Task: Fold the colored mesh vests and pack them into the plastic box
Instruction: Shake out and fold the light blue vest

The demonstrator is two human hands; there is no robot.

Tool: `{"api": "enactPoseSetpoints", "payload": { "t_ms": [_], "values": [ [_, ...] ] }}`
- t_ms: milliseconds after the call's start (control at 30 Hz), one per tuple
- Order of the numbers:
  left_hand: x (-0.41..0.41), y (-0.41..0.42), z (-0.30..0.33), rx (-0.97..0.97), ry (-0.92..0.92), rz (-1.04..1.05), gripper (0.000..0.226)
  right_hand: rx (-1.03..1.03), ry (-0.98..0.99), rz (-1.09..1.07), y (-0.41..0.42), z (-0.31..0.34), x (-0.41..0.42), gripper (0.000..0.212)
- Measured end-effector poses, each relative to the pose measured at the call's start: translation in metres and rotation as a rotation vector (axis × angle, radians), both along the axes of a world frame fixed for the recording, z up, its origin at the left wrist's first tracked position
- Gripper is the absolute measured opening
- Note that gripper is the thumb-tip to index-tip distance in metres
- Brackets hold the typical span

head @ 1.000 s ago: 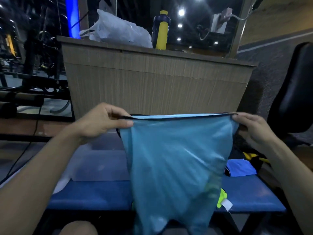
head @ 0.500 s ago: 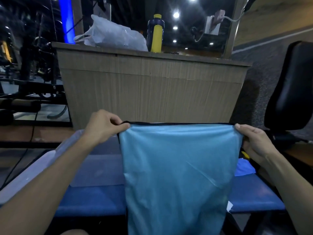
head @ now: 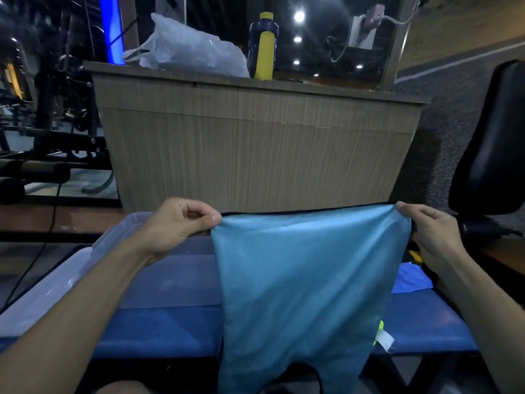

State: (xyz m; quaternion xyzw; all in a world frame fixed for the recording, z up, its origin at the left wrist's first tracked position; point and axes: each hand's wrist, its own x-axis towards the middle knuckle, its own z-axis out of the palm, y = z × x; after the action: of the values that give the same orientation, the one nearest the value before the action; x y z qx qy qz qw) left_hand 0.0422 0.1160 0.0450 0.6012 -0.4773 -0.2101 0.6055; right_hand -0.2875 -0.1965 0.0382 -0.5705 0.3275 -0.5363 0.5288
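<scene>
The blue vest (head: 306, 282) hangs lengthwise in front of me over the blue bench (head: 159, 328), its black-trimmed edge level between my hands. My left hand (head: 179, 226) and right hand (head: 426, 231) each pinch a corner. The plastic box (head: 56, 285) lies left, nearer my left hand.

A blue padded worktop (head: 420, 322) runs from left to right across the lower part of the view. On its left end sits a clear plastic box (head: 93, 260) with pale, see-through walls, and through them the blue of the worktop shows. Toward the right end lies a small folded blue cloth (head: 412, 280), with a dark bundle marked with yellow (head: 415, 255) just behind it, and near the front edge a bit of neon-yellow fabric with a white tag (head: 384, 339) peeks out.
</scene>
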Motion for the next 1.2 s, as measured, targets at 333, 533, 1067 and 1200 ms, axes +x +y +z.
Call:
{"api": "enactPoseSetpoints", "payload": {
  "t_ms": [333,533,1067,1200],
  "values": [
    [-0.018,-0.015,-0.013,-0.125,-0.012,0.287,0.026,-0.05,-0.117,0.101,0.002,0.013,0.004,0.021],
    [-0.016,-0.005,0.004,-0.126,0.139,-0.062,0.025,0.064,-0.16,0.227,-0.003,0.005,-0.005,0.018],
    [-0.003,-0.002,0.012,-0.008,0.298,-0.311,0.046,0.117,-0.005,0.34,-0.006,-0.017,-0.021,0.016],
    [0.001,-0.022,0.012,0.164,-0.305,0.185,0.02,0.174,0.002,0.399,-0.008,-0.019,-0.02,0.02]
  ]
}}
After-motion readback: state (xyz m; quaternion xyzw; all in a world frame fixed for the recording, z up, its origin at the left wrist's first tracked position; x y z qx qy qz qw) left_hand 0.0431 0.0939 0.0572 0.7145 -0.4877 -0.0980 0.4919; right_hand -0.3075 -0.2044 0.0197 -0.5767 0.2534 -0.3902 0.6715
